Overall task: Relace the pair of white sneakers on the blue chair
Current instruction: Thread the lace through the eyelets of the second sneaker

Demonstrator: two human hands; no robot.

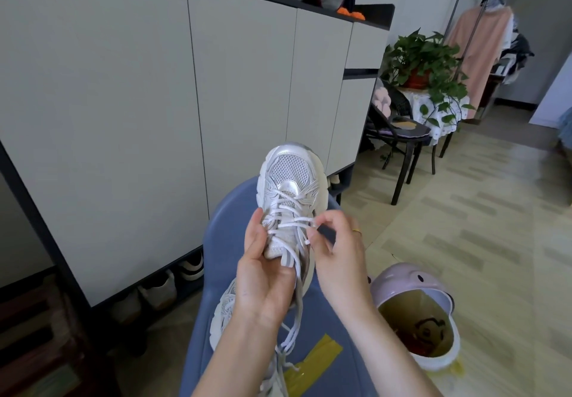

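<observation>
A second white sneaker (pixel 223 313) lies on the seat of the blue chair (pixel 325 334) beside a patch of yellow tape (pixel 312 362), partly hidden under the person's left forearm, while a pink bin (pixel 414 313) with a cartoon face stands on the floor just right of the chair. Above the seat, the left hand (pixel 263 269) grips the heel and tongue end of a white-and-silver sneaker (pixel 289 198), fingers curled round it, toe pointing away. The right hand (pixel 337 248), a gold ring (pixel 357 232) on one finger, pinches the tip of a white lace (pixel 291 226) at an eyelet on the shoe's right side; loose lace ends trail down toward the seat. Behind stands a wall of pale cabinets (pixel 154 102) with shoes tucked beneath, and farther off a potted plant (pixel 424 62) on a small cloth-covered table and a clothes rack (pixel 476 40).
</observation>
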